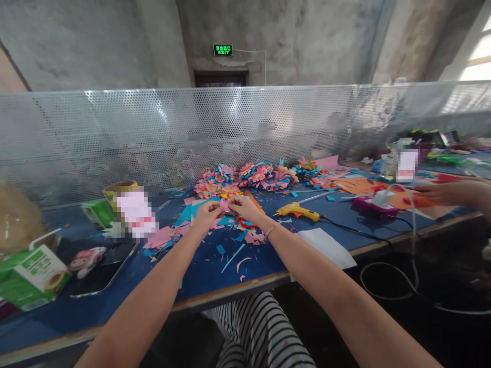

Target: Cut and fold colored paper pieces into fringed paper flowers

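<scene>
My left hand and my right hand meet over the blue table, fingertips closed on a small piece of pink paper between them. Just behind them lie fluffy paper flowers in pink, blue and orange. Pink paper scraps are spread beside my left hand, and a sheet of blue paper lies behind it. Orange scissors handles or a similar orange loop show partly under my right hand. To the right rests a yellow glue gun with a black cord.
A white sheet overlaps the front edge. On the left are a green drink carton, a dark tablet and a yellow roll. Another person's hand reaches over orange paper at right. A perforated metal screen stands behind.
</scene>
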